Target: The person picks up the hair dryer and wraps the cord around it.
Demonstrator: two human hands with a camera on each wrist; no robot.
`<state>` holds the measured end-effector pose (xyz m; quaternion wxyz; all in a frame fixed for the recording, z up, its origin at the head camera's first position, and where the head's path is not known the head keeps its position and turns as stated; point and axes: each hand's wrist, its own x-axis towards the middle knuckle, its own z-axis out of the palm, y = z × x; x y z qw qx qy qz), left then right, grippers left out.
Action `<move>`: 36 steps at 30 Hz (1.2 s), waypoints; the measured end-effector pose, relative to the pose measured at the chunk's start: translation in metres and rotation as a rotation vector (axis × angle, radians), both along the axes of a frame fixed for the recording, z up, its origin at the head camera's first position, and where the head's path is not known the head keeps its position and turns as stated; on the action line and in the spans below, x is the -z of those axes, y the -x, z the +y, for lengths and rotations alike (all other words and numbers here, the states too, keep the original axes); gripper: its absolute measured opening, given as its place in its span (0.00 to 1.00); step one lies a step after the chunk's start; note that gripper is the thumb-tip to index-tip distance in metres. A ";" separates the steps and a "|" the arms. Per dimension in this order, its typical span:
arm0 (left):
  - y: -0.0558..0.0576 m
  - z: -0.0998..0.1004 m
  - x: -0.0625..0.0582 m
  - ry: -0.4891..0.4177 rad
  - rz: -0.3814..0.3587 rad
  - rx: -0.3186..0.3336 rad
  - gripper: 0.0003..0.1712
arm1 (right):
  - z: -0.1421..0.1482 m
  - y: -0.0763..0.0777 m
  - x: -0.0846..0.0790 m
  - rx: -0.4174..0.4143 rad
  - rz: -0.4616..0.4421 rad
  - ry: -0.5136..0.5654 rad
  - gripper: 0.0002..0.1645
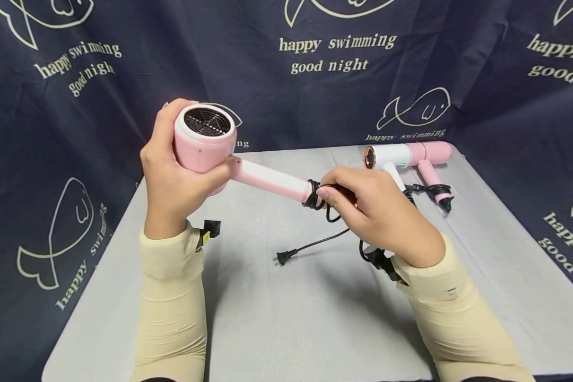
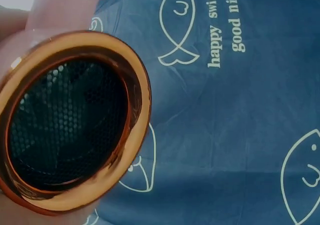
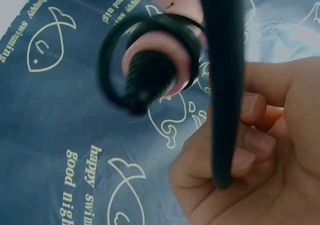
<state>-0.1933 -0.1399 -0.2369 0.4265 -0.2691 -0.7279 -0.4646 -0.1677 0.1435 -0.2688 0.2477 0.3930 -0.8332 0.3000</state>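
Note:
A pink hair dryer (image 1: 198, 154) is held up over the table, its handle slanting down to the right. My left hand (image 1: 169, 164) grips its round head, fingers behind and thumb across the front. In the left wrist view the copper-coloured outlet ring (image 2: 142, 85) of the dryer faces the camera. Several turns of black cord (image 1: 312, 195) circle the handle's lower end. My right hand (image 1: 377, 212) pinches the cord just beyond them, its fingers curled. A cord strand (image 3: 226, 95) crosses those fingers in the right wrist view. The two-pin plug (image 1: 283, 258) is below, left of the right hand.
At the back right of the grey table (image 1: 267, 323) lie a white hair dryer (image 1: 395, 154) and another pink hair dryer (image 1: 436, 152) with black cord wound round its handle. A dark blue curtain (image 1: 267, 106) with fish prints stands behind and at both sides.

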 end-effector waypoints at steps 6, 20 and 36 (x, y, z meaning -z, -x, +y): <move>0.000 -0.001 -0.001 -0.066 -0.014 0.133 0.39 | -0.004 -0.009 -0.013 -0.092 0.025 0.072 0.04; -0.002 -0.001 -0.001 -0.200 -0.071 0.315 0.38 | 0.001 -0.006 -0.022 -0.251 -0.053 0.115 0.04; -0.002 0.005 -0.002 -0.345 -0.019 0.343 0.39 | -0.003 0.015 0.009 -0.239 -0.159 0.163 0.30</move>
